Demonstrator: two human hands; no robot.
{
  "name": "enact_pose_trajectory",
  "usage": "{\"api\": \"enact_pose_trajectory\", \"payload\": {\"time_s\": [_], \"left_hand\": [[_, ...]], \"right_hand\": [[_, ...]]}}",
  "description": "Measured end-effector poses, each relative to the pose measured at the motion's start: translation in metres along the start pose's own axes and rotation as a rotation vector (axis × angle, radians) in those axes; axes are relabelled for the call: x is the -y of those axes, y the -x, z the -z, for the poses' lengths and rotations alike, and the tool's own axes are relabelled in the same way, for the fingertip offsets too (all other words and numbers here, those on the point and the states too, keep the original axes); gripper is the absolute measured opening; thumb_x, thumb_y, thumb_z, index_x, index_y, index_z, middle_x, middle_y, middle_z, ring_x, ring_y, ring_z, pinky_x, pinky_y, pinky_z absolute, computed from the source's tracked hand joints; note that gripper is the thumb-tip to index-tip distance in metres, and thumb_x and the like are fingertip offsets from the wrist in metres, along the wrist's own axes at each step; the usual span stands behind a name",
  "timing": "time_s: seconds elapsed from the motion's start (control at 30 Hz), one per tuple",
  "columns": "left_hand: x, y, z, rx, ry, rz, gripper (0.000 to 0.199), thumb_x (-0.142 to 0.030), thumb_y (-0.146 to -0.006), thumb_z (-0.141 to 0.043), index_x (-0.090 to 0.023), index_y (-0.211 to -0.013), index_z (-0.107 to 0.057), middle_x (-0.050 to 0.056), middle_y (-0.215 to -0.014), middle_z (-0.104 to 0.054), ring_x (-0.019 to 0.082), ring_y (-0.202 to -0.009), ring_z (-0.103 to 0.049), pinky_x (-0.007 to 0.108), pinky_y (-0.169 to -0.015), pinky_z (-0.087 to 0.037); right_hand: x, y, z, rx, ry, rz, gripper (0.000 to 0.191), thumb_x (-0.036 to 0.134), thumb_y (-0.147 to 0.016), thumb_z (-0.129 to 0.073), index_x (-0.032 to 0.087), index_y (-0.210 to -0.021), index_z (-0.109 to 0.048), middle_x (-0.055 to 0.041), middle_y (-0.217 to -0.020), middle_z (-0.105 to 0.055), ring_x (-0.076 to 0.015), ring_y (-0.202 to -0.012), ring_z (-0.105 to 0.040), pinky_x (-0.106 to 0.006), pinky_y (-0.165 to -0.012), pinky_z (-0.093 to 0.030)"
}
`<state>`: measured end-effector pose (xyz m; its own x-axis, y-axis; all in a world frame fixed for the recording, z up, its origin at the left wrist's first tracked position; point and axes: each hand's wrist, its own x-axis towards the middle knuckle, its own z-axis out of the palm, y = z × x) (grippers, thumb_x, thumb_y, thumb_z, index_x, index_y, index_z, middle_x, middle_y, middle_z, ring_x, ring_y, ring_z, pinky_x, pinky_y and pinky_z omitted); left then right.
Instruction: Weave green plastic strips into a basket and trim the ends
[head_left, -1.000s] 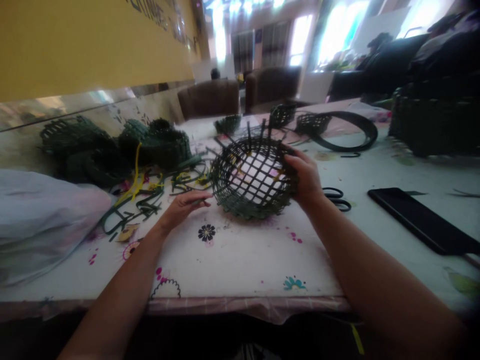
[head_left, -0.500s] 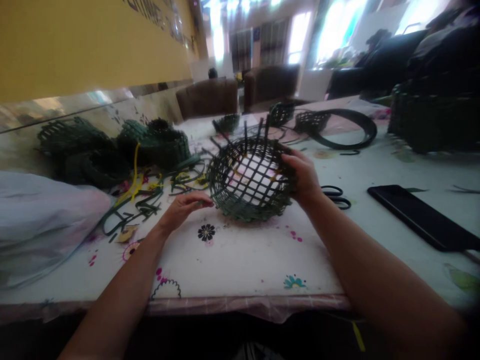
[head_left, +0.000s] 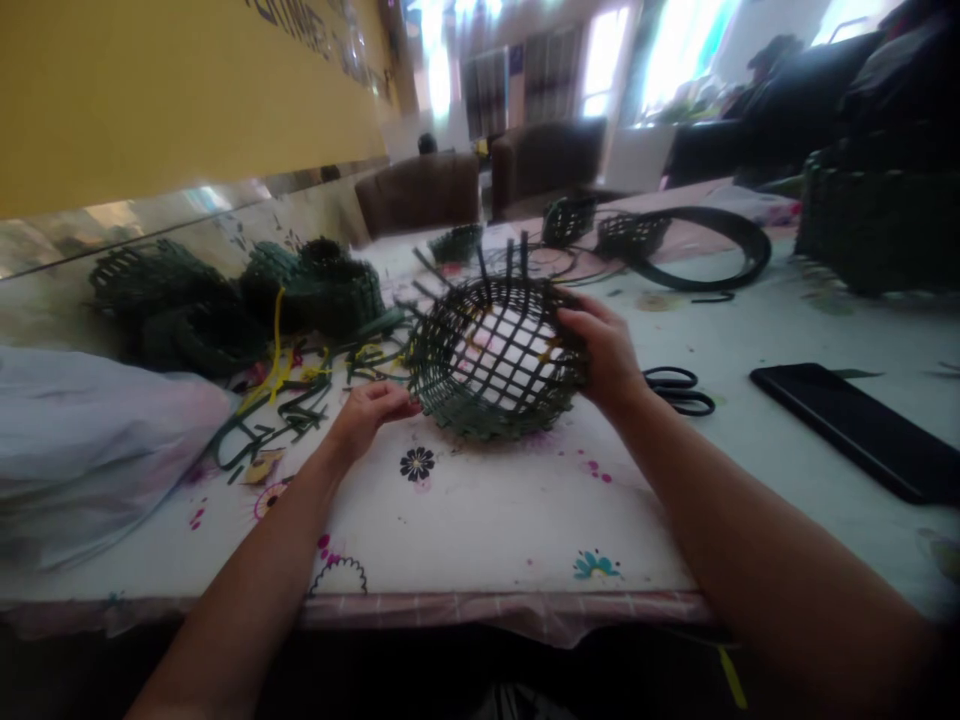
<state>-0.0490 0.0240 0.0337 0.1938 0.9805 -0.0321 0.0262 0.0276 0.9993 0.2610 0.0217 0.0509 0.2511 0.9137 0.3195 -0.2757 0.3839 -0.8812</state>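
A dark green woven basket (head_left: 499, 425) tilts on the tablecloth, its open lattice facing me. Loose strip ends stick up from its far rim. My right hand (head_left: 604, 350) grips the basket's right side, fingers over the rim. At the lower left side of the basket is my left hand (head_left: 375, 410), thumb and fingers pressed together against its edge. Whatever those fingertips pinch is too small to make out. Black-handled scissors (head_left: 679, 390) lie just right of my right wrist, partly hidden behind it.
Green and yellow strip scraps (head_left: 300, 400) lie left of the basket, near several woven pieces (head_left: 315, 290) and a white plastic bag (head_left: 90, 450). At right are a phone (head_left: 855, 425), a coiled strip (head_left: 757, 255) and a large dark basket (head_left: 877, 225). Small baskets (head_left: 570, 220) stand farther back.
The left fingers have drawn together at the basket's edge, where they were straighter before. The basket has shifted slightly left in view, while the surroundings slid a little right.
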Motion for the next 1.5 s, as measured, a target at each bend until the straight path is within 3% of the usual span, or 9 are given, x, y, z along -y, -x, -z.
{"api": "enact_pose_trajectory", "payload": {"time_s": [0.23,0.4,0.7,0.93,1.27,1.5], "left_hand": [[0.004,-0.002,0.0,-0.065,0.021,0.17,0.027,-0.029,-0.058,-0.083,-0.012,-0.067,-0.065,0.005,-0.067,-0.069,0.015,-0.065,-0.067,0.032,-0.077,-0.057],[0.005,-0.002,0.001,-0.073,0.04,0.205,0.031,-0.028,-0.06,-0.084,-0.013,-0.07,-0.058,0.005,-0.07,-0.07,0.015,-0.064,-0.067,0.03,-0.07,-0.058],[0.002,-0.003,0.011,0.029,-0.05,0.197,0.039,-0.036,-0.062,-0.082,-0.016,-0.072,-0.051,0.0,-0.067,-0.066,0.01,-0.052,-0.06,0.028,-0.059,-0.057],[0.003,-0.003,0.012,0.096,-0.144,0.299,0.034,-0.034,-0.065,-0.08,-0.015,-0.074,-0.053,0.001,-0.068,-0.065,0.01,-0.053,-0.061,0.022,-0.055,-0.054],[0.007,-0.006,0.008,0.086,-0.038,0.317,0.027,-0.017,-0.063,-0.078,-0.015,-0.068,-0.052,0.002,-0.067,-0.065,0.014,-0.067,-0.068,0.028,-0.07,-0.058],[0.008,-0.003,0.005,0.028,-0.128,0.241,0.031,-0.023,-0.062,-0.081,-0.014,-0.079,-0.057,0.003,-0.07,-0.067,0.013,-0.062,-0.066,0.028,-0.066,-0.058]], "right_hand": [[-0.002,0.001,-0.002,0.011,0.056,0.052,0.037,0.03,-0.073,-0.063,0.025,-0.109,-0.07,-0.0031,-0.097,-0.071,-0.0218,-0.085,-0.066,-0.038,-0.074,-0.056],[0.0,0.003,-0.006,0.012,0.059,0.045,0.037,0.029,-0.073,-0.062,0.025,-0.109,-0.07,-0.0024,-0.096,-0.071,-0.0214,-0.085,-0.065,-0.038,-0.074,-0.056],[0.0,0.004,-0.008,0.004,0.063,0.044,0.036,0.028,-0.072,-0.063,0.025,-0.107,-0.071,-0.0012,-0.096,-0.071,-0.0208,-0.085,-0.065,-0.037,-0.075,-0.055],[0.004,0.009,-0.012,0.045,0.099,0.098,0.035,0.029,-0.073,-0.063,0.027,-0.107,-0.071,-0.0008,-0.099,-0.071,-0.0214,-0.09,-0.065,-0.038,-0.079,-0.054],[0.003,0.01,-0.013,0.04,0.131,0.098,0.034,0.029,-0.075,-0.061,0.028,-0.107,-0.071,-0.0008,-0.099,-0.071,-0.0221,-0.09,-0.065,-0.038,-0.077,-0.054],[0.003,0.01,-0.015,0.005,0.125,0.093,0.033,0.027,-0.073,-0.063,0.027,-0.105,-0.072,-0.0012,-0.096,-0.071,-0.0221,-0.09,-0.064,-0.04,-0.08,-0.053]]}}
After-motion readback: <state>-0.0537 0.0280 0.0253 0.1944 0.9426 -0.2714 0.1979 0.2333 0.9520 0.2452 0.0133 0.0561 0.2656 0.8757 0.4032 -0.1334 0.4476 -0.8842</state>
